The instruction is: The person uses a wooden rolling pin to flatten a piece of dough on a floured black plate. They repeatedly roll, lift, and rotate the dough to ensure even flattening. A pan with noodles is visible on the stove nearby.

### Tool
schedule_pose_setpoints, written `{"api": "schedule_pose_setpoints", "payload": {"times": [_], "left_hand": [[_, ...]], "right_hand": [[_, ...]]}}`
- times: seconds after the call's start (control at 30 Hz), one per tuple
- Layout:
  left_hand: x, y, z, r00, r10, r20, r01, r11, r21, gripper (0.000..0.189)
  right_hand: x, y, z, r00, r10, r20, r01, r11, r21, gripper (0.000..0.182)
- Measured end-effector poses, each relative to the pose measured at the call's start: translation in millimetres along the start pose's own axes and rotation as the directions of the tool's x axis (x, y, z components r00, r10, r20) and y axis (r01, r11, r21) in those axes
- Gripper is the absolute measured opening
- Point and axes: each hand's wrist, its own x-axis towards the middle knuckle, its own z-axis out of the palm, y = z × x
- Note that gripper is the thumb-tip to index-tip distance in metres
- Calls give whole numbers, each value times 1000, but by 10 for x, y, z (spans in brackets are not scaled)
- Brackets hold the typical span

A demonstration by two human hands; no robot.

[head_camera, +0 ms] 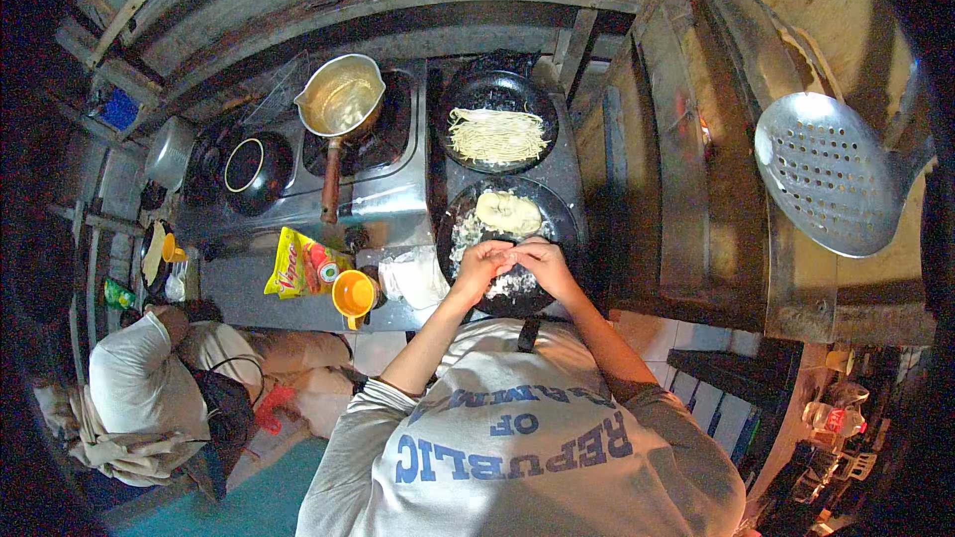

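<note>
My left hand (481,268) and my right hand (546,265) meet over the near half of a round black plate (563,220) dusted with white flour. Their fingertips touch one another; whether a small bit of dough is pinched between them is too small to tell. Just beyond my fingers, a flattened lump of pale dough (509,212) lies on the same plate. Behind it, a second black plate (496,88) bears a bundle of cut raw noodles (498,136). Close to my left wrist lies a clear plastic bag of white powder (412,277).
Left of me are a yellow cup (354,294), a yellow packet (304,265) and a gas stove (373,198) bearing a long-handled saucepan (341,97) and an upturned black bowl (258,173). A perforated skimmer (832,171) hangs at right. Another person (149,380) sits at lower left.
</note>
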Motion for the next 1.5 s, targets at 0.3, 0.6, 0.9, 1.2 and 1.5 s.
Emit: {"api": "schedule_pose_setpoints", "payload": {"times": [0.3,0.6,0.9,1.2,1.5], "left_hand": [[-8,-152,-129,1000,-24,6,24,996,-83,11],[-40,-217,-131,797,537,276,-518,374,769,12],[-297,-187,96,826,504,250,-439,298,848,39],[-345,-293,126,953,72,294,-301,131,945,94],[-508,-262,50,948,-119,294,-264,215,940,112]], "right_hand": [[-70,-90,77,983,152,99,-169,965,201,11],[-134,-27,119,987,-153,58,162,883,-441,6],[-321,-130,250,971,-177,159,225,467,-855,21],[-396,-168,373,990,-113,79,122,451,-884,61],[-552,-178,349,966,158,202,128,387,-913,64]]}}
